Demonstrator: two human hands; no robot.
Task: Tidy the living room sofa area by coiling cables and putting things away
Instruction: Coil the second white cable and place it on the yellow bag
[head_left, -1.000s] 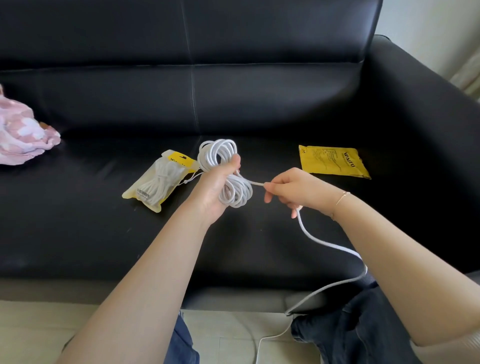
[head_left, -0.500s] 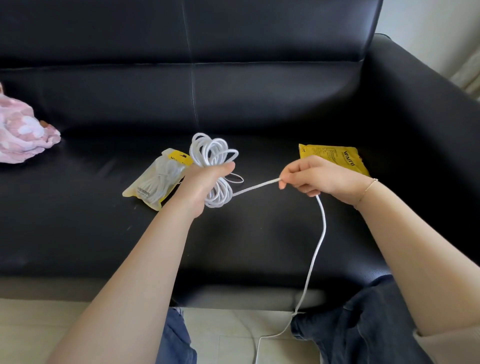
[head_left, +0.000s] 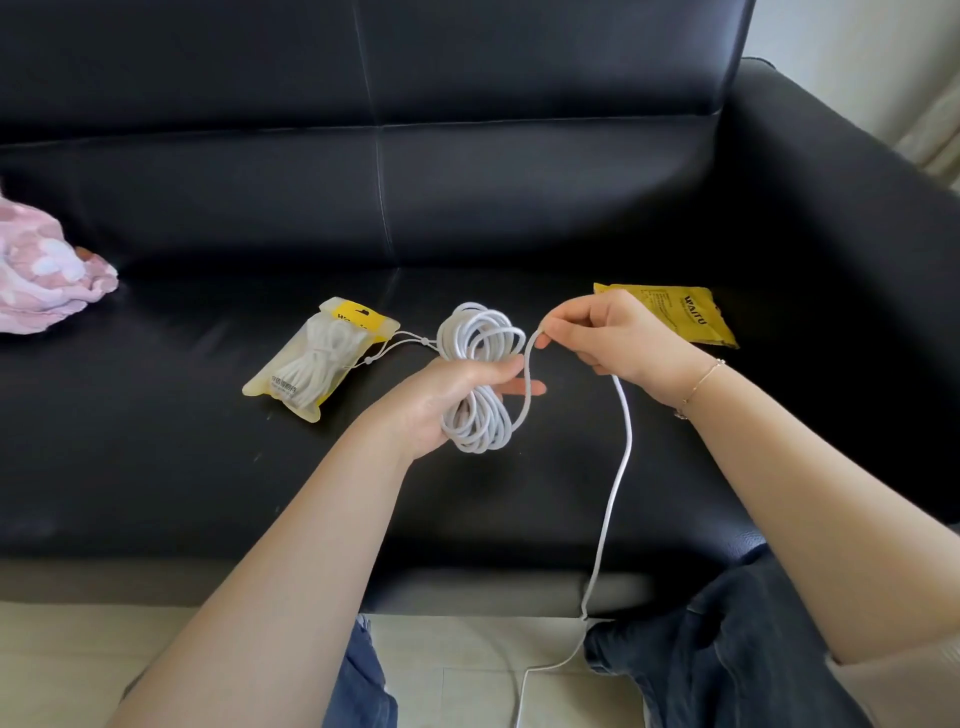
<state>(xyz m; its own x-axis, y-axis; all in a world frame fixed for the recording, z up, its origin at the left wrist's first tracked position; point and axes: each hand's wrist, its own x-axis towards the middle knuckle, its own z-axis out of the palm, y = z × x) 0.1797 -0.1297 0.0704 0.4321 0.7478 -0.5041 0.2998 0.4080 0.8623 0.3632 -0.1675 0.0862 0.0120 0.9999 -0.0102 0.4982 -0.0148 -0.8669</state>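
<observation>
Left hand (head_left: 441, 400) grips a bundle of white cable (head_left: 480, 374), fingers curled round the middle of the coil with the thumb laid across its front, held above the middle of the black sofa (head_left: 519, 208) seat. Right hand (head_left: 613, 343) pinches the loose run of the same cable between thumb and fingertips just right of the coil; from that pinch one short loop bends down to the bundle, while the long tail hangs past the wrist, crosses the seat's front edge and trails onto the pale floor (head_left: 467, 665) between the person's knees. On the seat to the left of the coil lies a clear and yellow pouch (head_left: 317, 358) with another white cable packed inside. A flat yellow packet (head_left: 685, 312) lies behind the right hand, toward the right arm of the sofa. A pink cloth (head_left: 41, 280) sits at the left edge of the seat.
</observation>
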